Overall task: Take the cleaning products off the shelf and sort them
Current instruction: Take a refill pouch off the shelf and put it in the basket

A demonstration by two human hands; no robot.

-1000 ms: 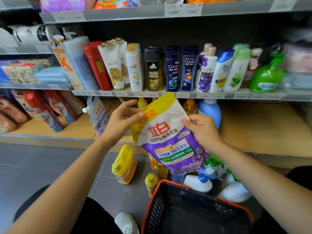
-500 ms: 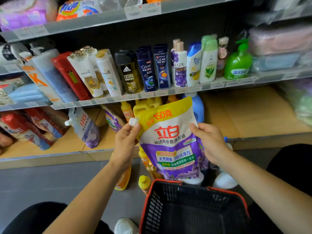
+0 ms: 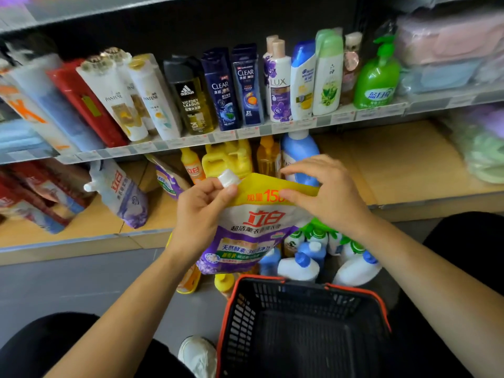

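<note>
I hold a purple and yellow laundry detergent pouch [image 3: 253, 230] upright above the floor, in front of the bottom shelf. My left hand [image 3: 201, 214] grips its top left corner just under the white spout cap [image 3: 228, 178]. My right hand [image 3: 324, 192] pinches the yellow top edge on the right. A second pouch of the same kind [image 3: 120, 192] leans on the wooden bottom shelf [image 3: 381, 165] at the left. Yellow jugs [image 3: 229, 159] and a blue bottle [image 3: 298, 148] stand on that shelf behind the held pouch.
A black basket with a red rim [image 3: 302, 328] sits on the floor before me. Several white bottles with blue caps [image 3: 300, 266] and yellow bottles [image 3: 225, 283] stand on the floor behind it. Shampoo bottles [image 3: 218, 88] fill the shelf above. My shoe [image 3: 199, 356] is beside the basket.
The pouch has come lower and closer to the bottles on the floor. My right hand has shifted from the pouch's right side up to its top edge.
</note>
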